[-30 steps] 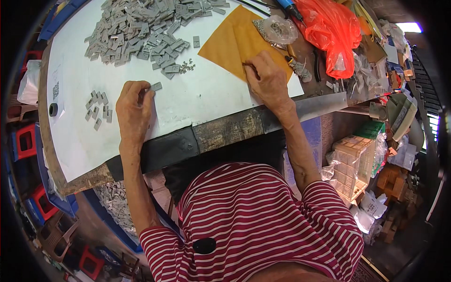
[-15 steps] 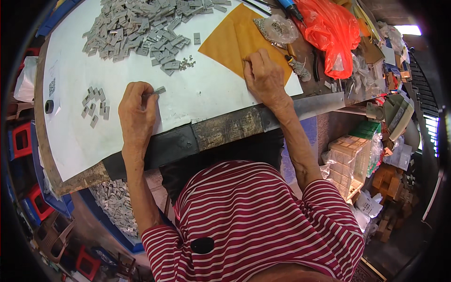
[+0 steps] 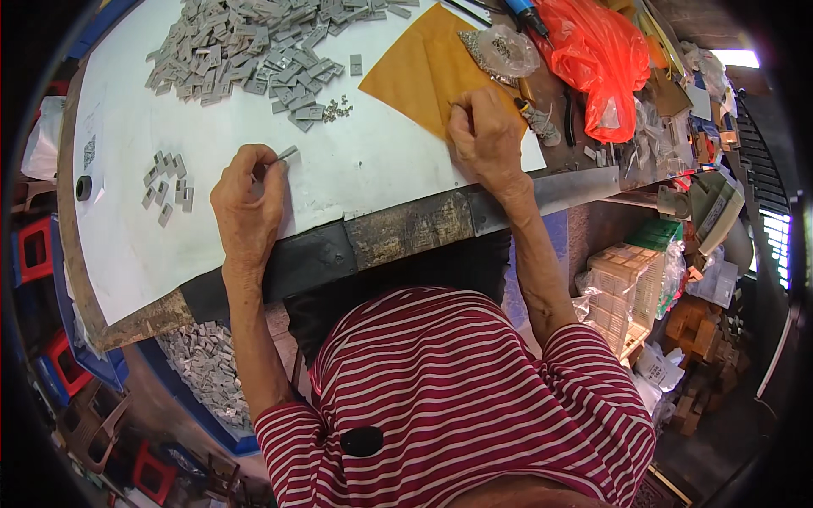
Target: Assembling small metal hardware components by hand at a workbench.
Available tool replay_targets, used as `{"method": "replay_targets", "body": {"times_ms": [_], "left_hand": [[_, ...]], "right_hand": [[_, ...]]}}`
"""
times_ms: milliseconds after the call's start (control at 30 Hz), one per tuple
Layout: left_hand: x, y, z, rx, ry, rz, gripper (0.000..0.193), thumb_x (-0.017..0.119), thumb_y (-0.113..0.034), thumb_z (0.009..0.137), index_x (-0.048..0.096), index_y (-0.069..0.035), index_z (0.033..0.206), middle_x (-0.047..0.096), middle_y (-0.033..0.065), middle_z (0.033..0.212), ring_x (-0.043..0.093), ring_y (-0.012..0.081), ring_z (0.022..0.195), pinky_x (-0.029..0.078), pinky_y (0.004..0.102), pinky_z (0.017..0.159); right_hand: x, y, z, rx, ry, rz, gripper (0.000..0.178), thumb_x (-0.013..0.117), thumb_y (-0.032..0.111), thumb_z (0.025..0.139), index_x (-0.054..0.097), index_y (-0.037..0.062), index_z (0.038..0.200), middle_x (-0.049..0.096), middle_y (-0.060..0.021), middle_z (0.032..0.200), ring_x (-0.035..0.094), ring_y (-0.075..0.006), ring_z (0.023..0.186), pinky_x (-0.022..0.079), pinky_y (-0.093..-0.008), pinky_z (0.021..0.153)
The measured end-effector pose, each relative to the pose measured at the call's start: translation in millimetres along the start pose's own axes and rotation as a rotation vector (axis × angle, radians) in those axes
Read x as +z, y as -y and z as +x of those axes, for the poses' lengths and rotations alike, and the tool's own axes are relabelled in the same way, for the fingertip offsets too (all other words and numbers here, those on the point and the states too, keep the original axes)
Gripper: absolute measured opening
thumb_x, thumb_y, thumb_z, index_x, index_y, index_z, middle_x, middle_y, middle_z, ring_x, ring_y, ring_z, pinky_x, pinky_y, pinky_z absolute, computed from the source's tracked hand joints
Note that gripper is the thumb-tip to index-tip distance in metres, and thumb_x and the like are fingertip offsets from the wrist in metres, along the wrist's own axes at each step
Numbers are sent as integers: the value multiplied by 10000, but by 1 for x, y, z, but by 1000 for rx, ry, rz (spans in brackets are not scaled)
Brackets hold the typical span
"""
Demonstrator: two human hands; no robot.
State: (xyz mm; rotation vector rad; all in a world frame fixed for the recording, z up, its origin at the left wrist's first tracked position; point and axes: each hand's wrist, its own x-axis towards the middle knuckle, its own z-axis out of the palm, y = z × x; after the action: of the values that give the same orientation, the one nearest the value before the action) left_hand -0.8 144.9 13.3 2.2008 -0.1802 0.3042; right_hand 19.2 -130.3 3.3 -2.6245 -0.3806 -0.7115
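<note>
Between thumb and index finger, my left hand (image 3: 250,193) pinches a small grey rectangular piece (image 3: 289,153) just above the white sheet (image 3: 339,182). My right hand (image 3: 489,140) is closed over the lower edge of the brown paper (image 3: 419,59); a tiny dark tip shows at its fingertips, too small to name. A large pile of similar grey pieces (image 3: 229,51) lies at the far side, with tiny metal parts (image 3: 337,108) beside it. To the left of my left hand is a small group of grey pieces (image 3: 167,182).
A plastic bag of small metal parts (image 3: 506,55) and a red plastic bag (image 3: 597,68) lie at the far right, near a blue tool (image 3: 527,15). A black ring (image 3: 83,188) sits at the left. Under the table edge stands a blue bin (image 3: 224,427) of grey pieces.
My right hand has shifted slightly right. My left hand has tilted the grey piece so that its narrow edge shows more.
</note>
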Motion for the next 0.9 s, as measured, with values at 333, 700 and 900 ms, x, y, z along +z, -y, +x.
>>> {"method": "replay_targets", "body": {"times_ms": [333, 700, 900], "left_hand": [[3, -1, -1, -1, 37, -91, 95, 572, 5, 765, 558, 0, 858, 588, 75, 733, 537, 130, 649, 442, 239, 638], [3, -11, -10, -262, 98, -521, 143, 576, -33, 820, 595, 6, 956, 587, 3, 787, 488, 57, 702, 400, 187, 653], [12, -25, -16, -337, 139, -620, 160, 592, -40, 818, 605, 8, 970, 578, -9, 768, 480, 41, 654, 405, 172, 593]], "right_hand": [[-12, 2, -2, 461, 115, 411, 80, 577, 59, 754, 546, -13, 772, 514, -90, 609, 486, -136, 528, 409, -287, 511], [-28, 23, 5, 789, 310, 1129, 109, 571, 97, 836, 564, -4, 793, 476, 32, 622, 348, -8, 478, 229, -164, 399], [-22, 37, 8, 864, 515, 1426, 113, 557, 94, 840, 545, -15, 814, 490, -4, 677, 338, -13, 471, 229, -149, 394]]}}
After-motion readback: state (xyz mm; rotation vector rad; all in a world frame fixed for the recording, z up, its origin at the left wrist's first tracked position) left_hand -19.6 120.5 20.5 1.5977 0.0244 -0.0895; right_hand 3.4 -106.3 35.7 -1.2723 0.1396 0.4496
